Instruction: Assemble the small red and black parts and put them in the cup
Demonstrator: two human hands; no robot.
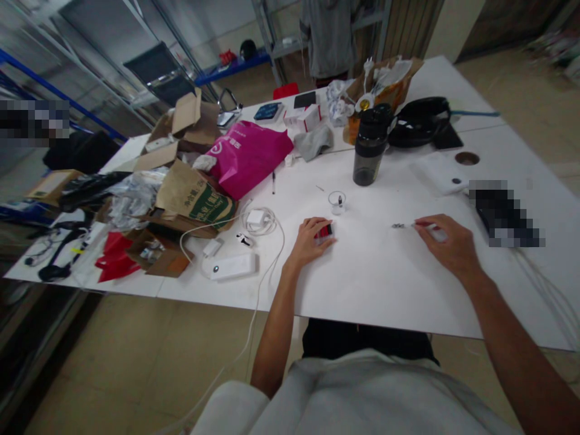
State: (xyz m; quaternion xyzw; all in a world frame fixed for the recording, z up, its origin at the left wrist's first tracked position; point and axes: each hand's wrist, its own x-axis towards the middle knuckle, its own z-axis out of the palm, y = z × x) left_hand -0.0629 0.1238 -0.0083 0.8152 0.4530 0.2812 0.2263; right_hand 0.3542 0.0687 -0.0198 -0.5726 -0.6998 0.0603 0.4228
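Note:
My left hand (312, 241) is curled round a small red-and-black box (324, 231) that rests on the white table. Just beyond it stands a small clear cup (336, 203) with something little and dark inside. My right hand (446, 243) is closed in a pinch low over the tabletop. Whatever is between its thumb and fingers is pale and too small to name. A short row of tiny dark pieces (397, 225) lies just left of those fingertips; whether they join the pinched thing I cannot tell.
Behind the cup stands a dark drink bottle (368, 148). Left of me lie a white power bank (234, 267), a coiled white cable (267, 222), a pen (273, 182) and a pink bag (249, 154). Cardboard boxes (158, 257) crowd the left end; a black phone-like object (502, 214) is right.

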